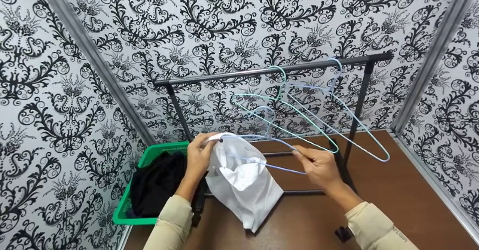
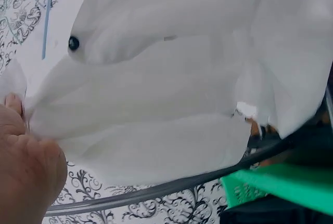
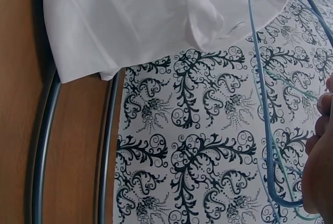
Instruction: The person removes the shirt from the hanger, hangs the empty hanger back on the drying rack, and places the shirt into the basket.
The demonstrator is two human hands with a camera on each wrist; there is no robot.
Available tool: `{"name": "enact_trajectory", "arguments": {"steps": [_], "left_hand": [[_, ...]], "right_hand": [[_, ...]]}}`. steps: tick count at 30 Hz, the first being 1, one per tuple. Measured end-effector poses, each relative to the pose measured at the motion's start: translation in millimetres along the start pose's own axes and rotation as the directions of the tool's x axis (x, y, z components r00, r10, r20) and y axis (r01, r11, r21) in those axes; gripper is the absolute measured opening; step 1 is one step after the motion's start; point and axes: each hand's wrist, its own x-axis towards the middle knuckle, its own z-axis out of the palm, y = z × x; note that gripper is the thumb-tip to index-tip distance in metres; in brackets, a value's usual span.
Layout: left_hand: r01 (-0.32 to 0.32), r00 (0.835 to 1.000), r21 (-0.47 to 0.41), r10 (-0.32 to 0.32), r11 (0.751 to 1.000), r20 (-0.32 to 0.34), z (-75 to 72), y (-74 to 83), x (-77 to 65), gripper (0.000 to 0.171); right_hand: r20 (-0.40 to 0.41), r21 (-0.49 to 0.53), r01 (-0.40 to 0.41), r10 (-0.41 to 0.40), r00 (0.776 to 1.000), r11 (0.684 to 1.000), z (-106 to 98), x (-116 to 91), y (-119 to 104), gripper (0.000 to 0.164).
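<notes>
A white garment (image 1: 258, 190) with small dark buttons hangs from my left hand (image 1: 199, 154), which pinches its upper edge. One end of a blue hanger (image 1: 282, 167) lies inside the garment. At the other end, my right hand (image 1: 320, 167) grips the hanger's sloping arm. The hanger's hook stands up between the hands, in front of the rack. In the left wrist view the white cloth (image 2: 156, 89) fills most of the picture, with a dark button near its edge. The right wrist view shows the hanger's bent end (image 3: 276, 195) beside my right hand.
Behind the hands stands a dark metal clothes rack (image 1: 224, 76). A green hanger (image 1: 307, 121) and a blue-and-green hanger (image 1: 361, 124) hang from its bar. At the left, a green basket (image 1: 149, 152) holds dark clothes (image 1: 159, 186). The brown table (image 1: 389, 190) meets patterned walls.
</notes>
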Motion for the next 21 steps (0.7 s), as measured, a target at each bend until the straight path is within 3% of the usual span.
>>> {"name": "enact_trajectory", "arguments": {"steps": [11,21], "left_hand": [[0.144,0.988,-0.061,-0.146,0.988,-0.038,-6.6,-17.5,-7.0,0.026],[0.161,0.986,0.015,-0.16,0.987,-0.036,-16.5,-25.4,-14.3,0.032]], "right_hand": [[0.036,-0.011,-0.166,0.167,0.985,0.986,-1,-5,7,0.018],[0.056,-0.013,-0.195,0.196,0.979,0.981,-2,-3,16,0.019]]}}
